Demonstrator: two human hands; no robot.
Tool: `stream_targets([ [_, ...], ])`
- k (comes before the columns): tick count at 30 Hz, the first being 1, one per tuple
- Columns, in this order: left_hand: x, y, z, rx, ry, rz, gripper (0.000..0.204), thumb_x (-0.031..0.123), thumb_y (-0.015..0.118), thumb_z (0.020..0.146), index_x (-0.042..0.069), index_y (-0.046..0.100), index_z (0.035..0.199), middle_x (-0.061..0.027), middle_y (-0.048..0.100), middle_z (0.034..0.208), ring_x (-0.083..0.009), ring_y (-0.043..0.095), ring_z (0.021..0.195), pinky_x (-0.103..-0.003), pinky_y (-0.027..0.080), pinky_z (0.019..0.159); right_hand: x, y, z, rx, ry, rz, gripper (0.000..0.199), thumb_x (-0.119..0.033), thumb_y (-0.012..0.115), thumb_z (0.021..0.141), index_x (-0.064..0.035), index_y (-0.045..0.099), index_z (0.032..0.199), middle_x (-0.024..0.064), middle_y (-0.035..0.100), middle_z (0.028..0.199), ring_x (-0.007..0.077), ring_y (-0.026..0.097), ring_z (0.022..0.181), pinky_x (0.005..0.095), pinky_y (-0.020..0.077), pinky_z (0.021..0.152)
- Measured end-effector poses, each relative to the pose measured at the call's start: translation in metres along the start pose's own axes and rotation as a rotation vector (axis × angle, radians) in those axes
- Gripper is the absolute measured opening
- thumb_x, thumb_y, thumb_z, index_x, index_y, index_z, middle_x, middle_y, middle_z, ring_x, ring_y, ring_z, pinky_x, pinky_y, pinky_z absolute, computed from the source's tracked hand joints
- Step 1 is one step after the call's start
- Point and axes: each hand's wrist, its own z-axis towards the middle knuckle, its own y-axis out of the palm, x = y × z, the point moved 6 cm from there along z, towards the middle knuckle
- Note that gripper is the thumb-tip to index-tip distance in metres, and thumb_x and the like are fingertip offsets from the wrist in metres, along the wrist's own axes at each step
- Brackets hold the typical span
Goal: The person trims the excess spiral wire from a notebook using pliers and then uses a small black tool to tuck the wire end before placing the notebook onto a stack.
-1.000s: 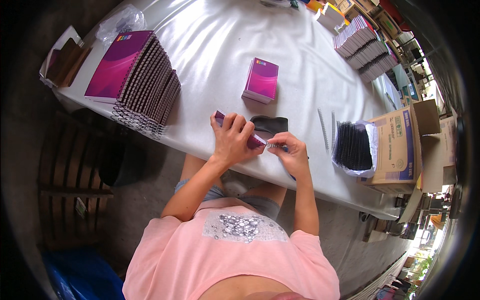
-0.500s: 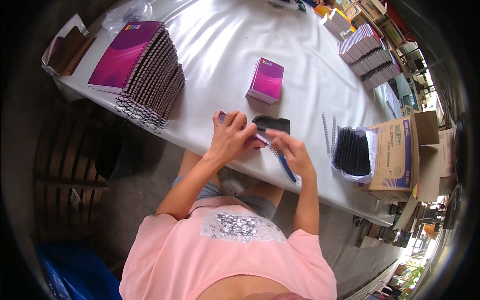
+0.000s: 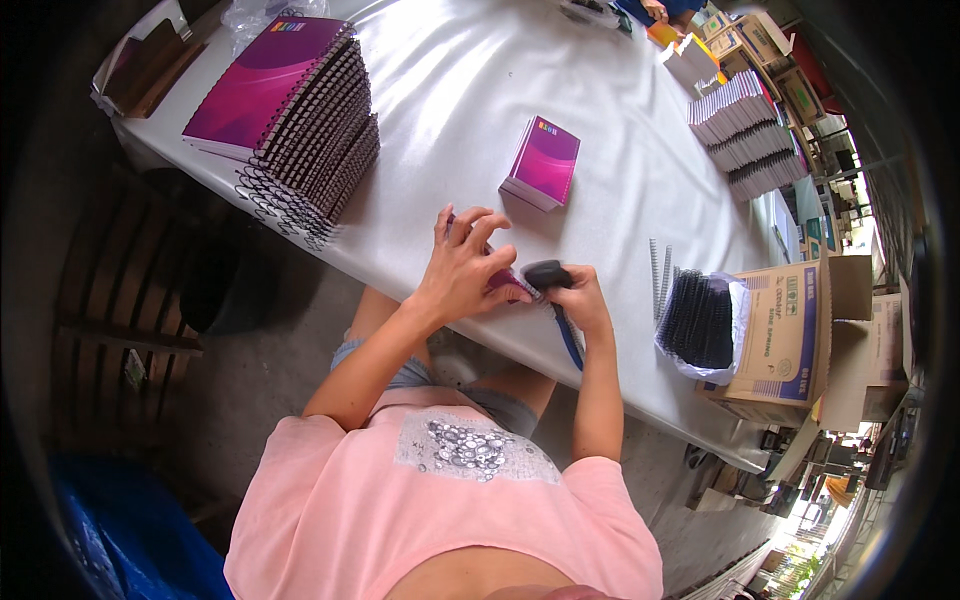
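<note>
White desk [image 3: 620, 215] lay open around small notebook stack [image 3: 541, 165], left hand's [image 3: 464, 262] fingers held purple notebook [image 3: 503, 281] near front edge, right hand's [image 3: 580, 298] fingers gripped black object [image 3: 543, 273].

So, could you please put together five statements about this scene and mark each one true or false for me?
1. The left hand is holding a purple notebook. True.
2. The right hand is empty. False: it holds a black object.
3. A tall stack of spiral-bound notebooks stands on the left part of the table. True.
4. The small notebook pile has a green top cover. False: its top cover is purple and pink.
5. The cardboard carton is to the left of both hands. False: it is to their right, near black coils.
</note>
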Motion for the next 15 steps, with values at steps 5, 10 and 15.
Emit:
stream_targets([
  [5, -0.001, -0.001, 0.0, -0.009, 0.012, -0.005, 0.045, 0.054, 0.071, 0.064, 0.013, 0.057, 0.076, -0.0088, 0.046, 0.119, -0.0296, 0.037, 0.12, -0.056, 0.019, 0.101, -0.029, 0.005, -0.005, -0.102, -0.304, 0.315, 0.027, 0.013, 0.059, 0.067, 0.0035, 0.071, 0.089, 0.0168, 0.07, 0.092, 0.023, 0.067, 0.088, 0.0301, 0.0527, 0.081],
  [10, -0.002, -0.003, 0.001, -0.026, 0.011, -0.033, 0.043, 0.051, 0.073, 0.062, 0.013, 0.056, 0.075, -0.0097, 0.044, 0.122, -0.0302, 0.037, 0.12, -0.052, 0.024, 0.099, -0.048, 0.0, -0.005, -0.127, -0.382, 0.376, 0.028, 0.015, 0.059, 0.067, 0.0032, 0.07, 0.09, 0.0166, 0.069, 0.093, 0.0233, 0.067, 0.089, 0.032, 0.0526, 0.083],
  [15, -0.004, -0.002, 0.011, 0.004, 0.046, -0.086, 0.044, 0.052, 0.073, 0.062, 0.013, 0.056, 0.075, -0.01, 0.043, 0.125, -0.0306, 0.036, 0.121, -0.047, 0.027, 0.097, -0.036, -0.012, 0.011, 0.084, -0.156, -0.059, 0.021, 0.007, 0.063, 0.069, 0.0038, 0.07, 0.089, 0.0179, 0.069, 0.094, 0.025, 0.067, 0.088, 0.0326, 0.0527, 0.081],
])
